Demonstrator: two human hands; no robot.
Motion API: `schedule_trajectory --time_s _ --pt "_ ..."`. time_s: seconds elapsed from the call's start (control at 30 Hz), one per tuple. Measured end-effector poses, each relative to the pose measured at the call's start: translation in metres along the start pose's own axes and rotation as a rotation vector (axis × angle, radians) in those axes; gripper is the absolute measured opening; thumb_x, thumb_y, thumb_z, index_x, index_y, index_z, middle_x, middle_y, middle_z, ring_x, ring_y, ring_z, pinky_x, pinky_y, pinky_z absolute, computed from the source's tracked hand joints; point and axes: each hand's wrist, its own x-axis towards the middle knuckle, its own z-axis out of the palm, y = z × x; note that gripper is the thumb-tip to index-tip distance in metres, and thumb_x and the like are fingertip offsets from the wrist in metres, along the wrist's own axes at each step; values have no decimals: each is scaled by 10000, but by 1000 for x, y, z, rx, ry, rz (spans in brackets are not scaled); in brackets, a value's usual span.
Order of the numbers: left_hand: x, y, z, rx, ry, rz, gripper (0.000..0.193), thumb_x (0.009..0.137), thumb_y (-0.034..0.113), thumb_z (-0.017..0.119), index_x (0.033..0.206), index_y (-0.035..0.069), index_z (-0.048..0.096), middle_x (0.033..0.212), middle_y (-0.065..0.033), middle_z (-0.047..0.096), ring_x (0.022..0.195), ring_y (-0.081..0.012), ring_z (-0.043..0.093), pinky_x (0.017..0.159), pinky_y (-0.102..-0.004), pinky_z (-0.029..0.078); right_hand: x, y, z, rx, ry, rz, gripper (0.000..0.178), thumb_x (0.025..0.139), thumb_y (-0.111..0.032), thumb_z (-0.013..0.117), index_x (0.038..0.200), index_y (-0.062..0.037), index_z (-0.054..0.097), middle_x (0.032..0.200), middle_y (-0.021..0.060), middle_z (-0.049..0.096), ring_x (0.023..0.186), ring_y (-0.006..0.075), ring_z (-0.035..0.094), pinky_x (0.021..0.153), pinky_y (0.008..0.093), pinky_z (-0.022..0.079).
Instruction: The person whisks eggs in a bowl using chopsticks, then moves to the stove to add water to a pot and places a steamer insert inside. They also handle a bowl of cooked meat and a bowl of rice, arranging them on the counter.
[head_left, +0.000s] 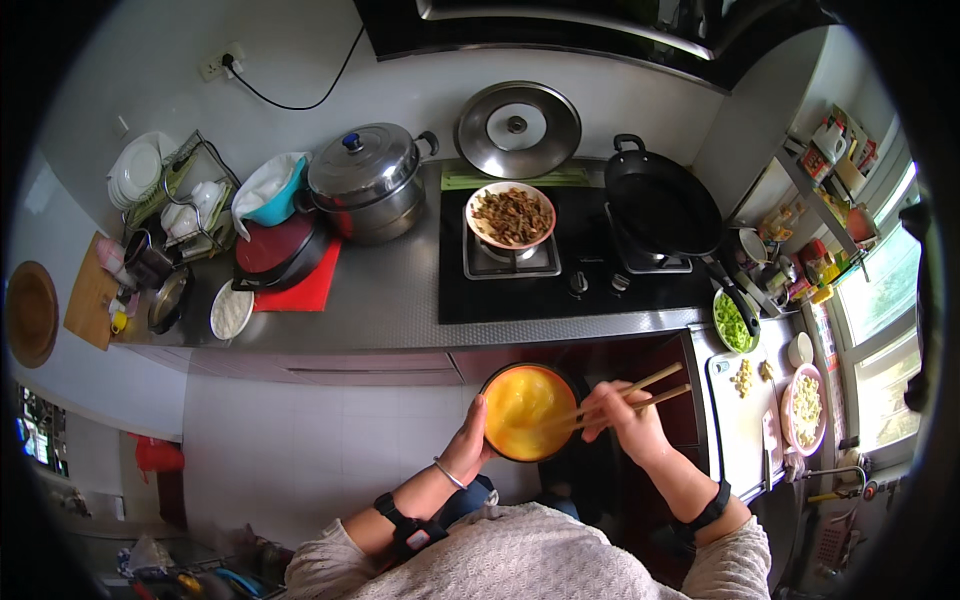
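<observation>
My left hand (470, 443) grips a round bowl (486, 385) with a dark outside and an orange rim by its left side, in front of my body. Inside is a yellow liquid (528, 396) that looks like beaten egg, with a pale swirl on its surface. In my right hand (618, 414) is a pair of wooden chopsticks (658, 386). Their lower ends dip into the liquid and are smeared by motion. The bowl is held off the counter, above the floor.
A stove (530, 300) carries a plate of brown chopped food (512, 217) on its left burner and a black wok (660, 205) on its right. Its handle reaches over a bowl of chopped greens (735, 322). A cutting board (738, 425) lies at right; a steamer pot (372, 190) stands at left.
</observation>
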Motion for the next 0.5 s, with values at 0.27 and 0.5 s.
schedule_trajectory --time_s 0.27,0.5 --pt "0 71 -80 30 -32 39 712 954 623 277 1427 94 327 1391 -93 463 1267 -215 476 1022 -390 439 59 1 83 130 62 -123 335 986 -283 515 978 41 600 802 115 667 657 182 670 625 279 554" --pt "10 101 -120 34 101 56 697 957 615 286 1417 94 342 1364 -89 491 1231 -205 507 990 -378 467 105 8 122 29 19 -61 347 980 -299 525 968 34 621 777 100 651 625 166 658 596 267 546"
